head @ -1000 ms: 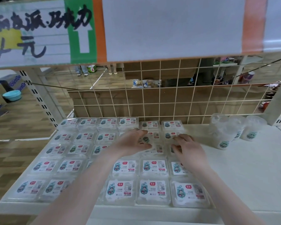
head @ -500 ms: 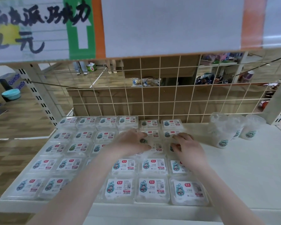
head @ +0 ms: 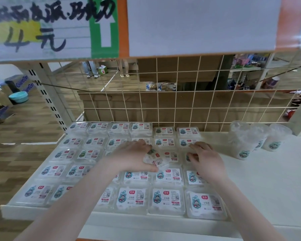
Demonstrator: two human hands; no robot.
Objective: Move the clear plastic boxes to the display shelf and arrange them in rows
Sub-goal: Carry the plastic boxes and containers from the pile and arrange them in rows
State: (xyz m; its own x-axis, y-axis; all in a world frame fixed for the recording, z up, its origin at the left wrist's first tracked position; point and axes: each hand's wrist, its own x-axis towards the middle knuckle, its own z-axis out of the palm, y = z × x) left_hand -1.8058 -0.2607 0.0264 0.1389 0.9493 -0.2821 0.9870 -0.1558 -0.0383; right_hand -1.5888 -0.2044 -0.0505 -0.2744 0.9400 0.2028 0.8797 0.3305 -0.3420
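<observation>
Head view: the clear plastic boxes [head: 166, 199] lie flat in rows on the white display shelf [head: 268, 188], filling its left and middle. The left hand [head: 130, 158] grips one tilted box [head: 155, 159], raised off the third row, thumb beneath, fingers curled over. The right hand [head: 206, 162] rests just beside it, fingers bent onto a box in the same row. Clear cups [head: 241, 141] stand at the right rear, before the wire grid [head: 181, 101].
</observation>
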